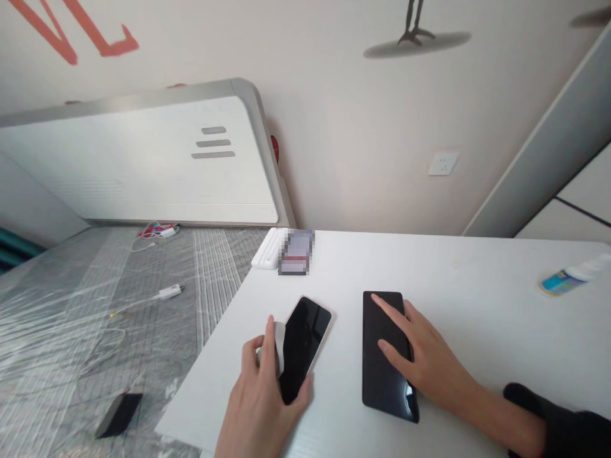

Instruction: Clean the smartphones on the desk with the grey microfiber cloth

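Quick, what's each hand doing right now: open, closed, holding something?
Left hand: partly curled around a white object and the phone; whether it grips either can't be told.
Right hand: open, fingers spread, resting on the black tablet.

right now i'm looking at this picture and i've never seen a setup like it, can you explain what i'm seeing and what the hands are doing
There is no machine here: these are a person's own bare hands. The single picture comes from a camera worn on that person's head, looking forward and down.

The left hand is around the lower part of a phone and a pale rounded item beside it; whether either is lifted is hard to tell. The right hand rests thumb and index finger on a dark flat slab, perhaps a tablet.

Also on the white table are a bottle lying at the right, and a white case next to a pixelated item at the far left corner.
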A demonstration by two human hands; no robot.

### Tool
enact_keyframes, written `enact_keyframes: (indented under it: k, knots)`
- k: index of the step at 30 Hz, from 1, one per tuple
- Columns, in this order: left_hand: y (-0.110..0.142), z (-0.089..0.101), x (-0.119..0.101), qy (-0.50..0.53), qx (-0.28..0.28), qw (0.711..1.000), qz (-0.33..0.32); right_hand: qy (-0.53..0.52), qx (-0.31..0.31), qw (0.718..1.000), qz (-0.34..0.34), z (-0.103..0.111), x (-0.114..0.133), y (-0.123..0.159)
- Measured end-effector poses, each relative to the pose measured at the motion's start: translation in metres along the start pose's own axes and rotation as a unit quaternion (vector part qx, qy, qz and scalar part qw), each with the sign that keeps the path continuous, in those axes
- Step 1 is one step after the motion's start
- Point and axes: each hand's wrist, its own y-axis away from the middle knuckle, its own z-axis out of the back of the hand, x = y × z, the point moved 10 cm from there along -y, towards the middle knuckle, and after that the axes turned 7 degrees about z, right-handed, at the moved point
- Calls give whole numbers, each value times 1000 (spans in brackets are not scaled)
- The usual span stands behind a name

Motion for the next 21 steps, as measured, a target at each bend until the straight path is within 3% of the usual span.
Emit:
enact_keyframes:
  k: [6, 12, 17, 21]
  knots:
    - [16, 13, 27, 60, -16, 998, 20, 94, 18, 994, 60, -21, 31, -11]
    - [25, 30, 36, 108, -65, 991, 42, 118, 32, 992, 37, -40, 53, -28]
    - [22, 33, 16, 90, -49, 994, -23, 54, 17, 998, 14, -42, 51, -35]
    - [24, 27, -18, 105, -32, 989, -100, -95, 18, 995, 12, -27, 38, -34]
